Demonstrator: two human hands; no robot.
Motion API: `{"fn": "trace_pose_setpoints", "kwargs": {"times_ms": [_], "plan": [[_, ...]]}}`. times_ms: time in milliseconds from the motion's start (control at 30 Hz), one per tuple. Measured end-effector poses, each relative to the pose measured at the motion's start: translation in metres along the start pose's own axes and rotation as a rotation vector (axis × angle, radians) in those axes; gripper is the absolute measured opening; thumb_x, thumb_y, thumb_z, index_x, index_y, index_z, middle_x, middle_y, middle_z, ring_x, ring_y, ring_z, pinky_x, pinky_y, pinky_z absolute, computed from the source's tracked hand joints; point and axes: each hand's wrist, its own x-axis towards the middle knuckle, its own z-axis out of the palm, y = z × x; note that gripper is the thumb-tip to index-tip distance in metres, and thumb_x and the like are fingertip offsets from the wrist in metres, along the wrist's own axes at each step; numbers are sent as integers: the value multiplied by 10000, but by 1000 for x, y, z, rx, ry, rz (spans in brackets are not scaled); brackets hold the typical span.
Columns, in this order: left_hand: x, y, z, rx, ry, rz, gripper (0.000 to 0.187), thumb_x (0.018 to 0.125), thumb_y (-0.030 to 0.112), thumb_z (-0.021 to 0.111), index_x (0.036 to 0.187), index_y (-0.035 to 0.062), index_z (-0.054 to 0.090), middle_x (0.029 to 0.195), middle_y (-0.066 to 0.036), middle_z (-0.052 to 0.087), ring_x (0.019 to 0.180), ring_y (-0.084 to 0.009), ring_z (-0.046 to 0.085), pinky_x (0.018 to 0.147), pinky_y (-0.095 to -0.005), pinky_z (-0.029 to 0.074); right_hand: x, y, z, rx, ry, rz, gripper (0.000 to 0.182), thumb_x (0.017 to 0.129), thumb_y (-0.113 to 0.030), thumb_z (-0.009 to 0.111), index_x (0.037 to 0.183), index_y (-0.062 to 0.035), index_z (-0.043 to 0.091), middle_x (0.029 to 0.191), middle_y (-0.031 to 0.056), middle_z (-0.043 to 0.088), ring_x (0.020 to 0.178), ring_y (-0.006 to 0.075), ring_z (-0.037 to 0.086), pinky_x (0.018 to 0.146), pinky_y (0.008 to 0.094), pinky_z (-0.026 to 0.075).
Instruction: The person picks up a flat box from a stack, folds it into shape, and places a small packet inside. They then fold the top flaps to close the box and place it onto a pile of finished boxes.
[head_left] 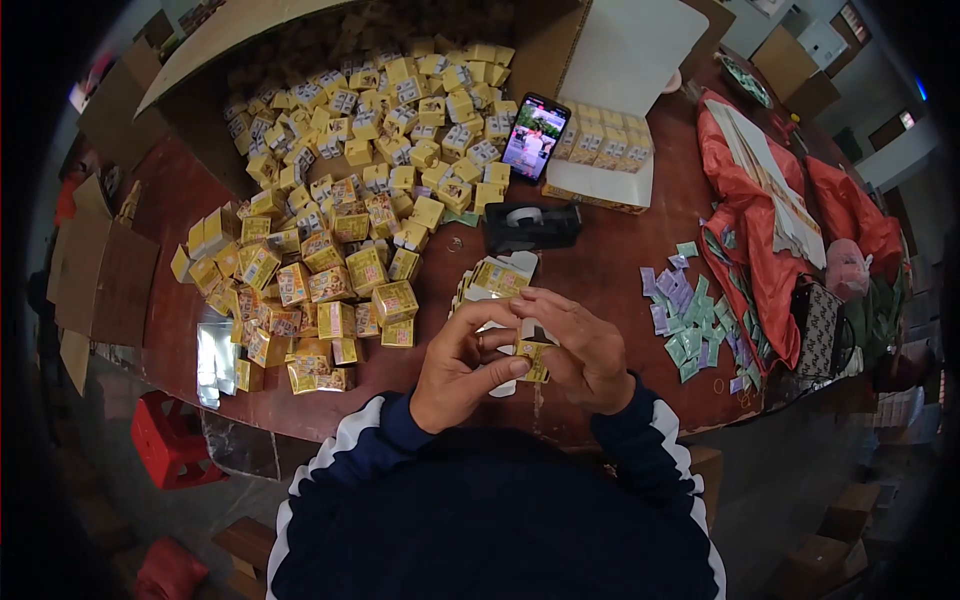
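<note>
Close to my body, my left hand (462, 368) grips a small yellow carton (535, 362) between thumb and fingers. The carton's top looks open, with a pale inner side showing. My right hand (585, 352) curls around the carton's other side, its fingers on the upper edge. Just beyond my hands lies a stack of yellow and white flattened cartons (502, 276), partly hidden by my fingers. To the left, a heap of yellow printed boxes (325, 275) spreads over the red table (450, 355).
A big cardboard box (205, 135) on its side spills small yellow boxes. Beyond my hands are a black tape dispenser (532, 226), a lit phone (536, 138) and a white tray (600, 190) of boxes. Purple and green sachets (690, 320) lie right, beside a red bag (745, 210).
</note>
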Motion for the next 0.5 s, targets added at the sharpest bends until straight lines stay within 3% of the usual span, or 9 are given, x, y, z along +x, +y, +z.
{"fn": "trace_pose_setpoints", "kwargs": {"times_ms": [100, 367, 500], "plan": [[3, 7, 1, -26, 52, -100, 554, 891, -31, 694, 1363, 50, 416, 1355, -120, 488, 1208, -224, 564, 969, -327, 507, 0, 1, 0, 16, 36, 18, 324, 897, -42, 615, 1212, 23, 656, 1190, 203, 679, 1190, 383, 616, 982, 437, 518], [2, 16, 1, 107, 72, -161, 609, 877, 6, 728, 1387, 40, 398, 1365, -126, 485, 1213, -243, 566, 987, -348, 499, 5, -6, -5, 163, -2, 73, 249, 904, -59, 630, 1127, 23, 705, 1186, 173, 694, 1239, 381, 584, 1043, 440, 462], [1, 21, 4, 211, 70, -182, 635, 880, 15, 725, 1414, 44, 384, 1383, -131, 477, 1225, -257, 562, 1002, -357, 496, 2, -5, 0, 289, 18, 225, 222, 887, -52, 680, 1087, 35, 720, 1173, 183, 702, 1249, 383, 571, 1054, 455, 446]]}}
